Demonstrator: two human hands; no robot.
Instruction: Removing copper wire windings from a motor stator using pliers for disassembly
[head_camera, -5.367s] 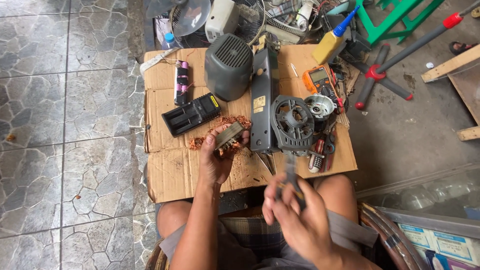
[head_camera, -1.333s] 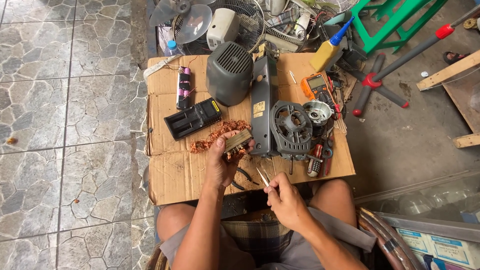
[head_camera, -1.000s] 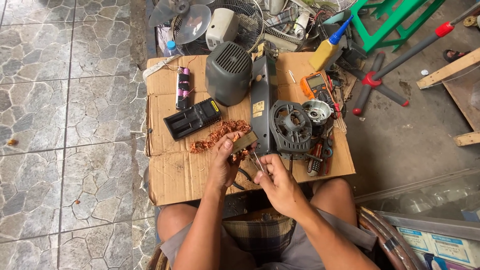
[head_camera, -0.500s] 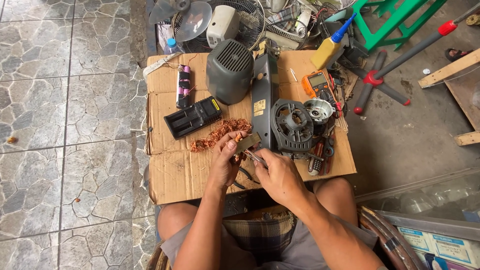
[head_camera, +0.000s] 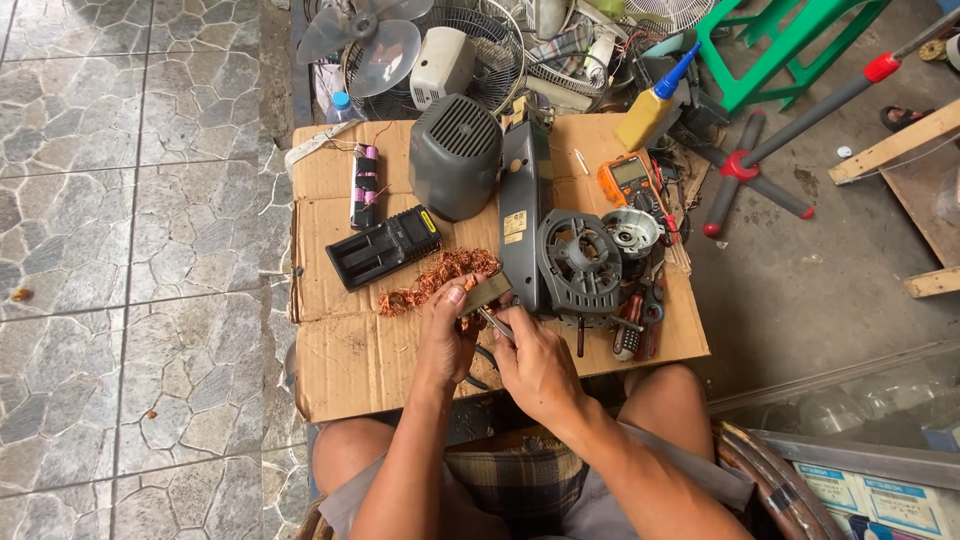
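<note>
The left hand (head_camera: 447, 338) grips a small grey metal block (head_camera: 486, 292), thumb and fingers pressed on its sides, holding it just above the near middle of the cardboard sheet (head_camera: 360, 350). The right hand (head_camera: 537, 362) is closed around a thin metal tool (head_camera: 492, 323) whose tip meets the underside of the block; how tightly it pinches cannot be told from here. Just to the left of the block lies a heap of loose copper wire (head_camera: 432, 278), and beyond that, farther left, a black battery holder (head_camera: 385, 246). To the right sits a round black motor frame (head_camera: 578, 262), with a tall grey housing (head_camera: 455, 155) at the far side of the sheet and an orange meter (head_camera: 627, 180) at the far right. By the look of it, the step in hand is picking copper winding out of the block with the tool. The next move seems to call for a steady left grip and a careful prying pull, so the tool does not slip toward the fingers.
</note>
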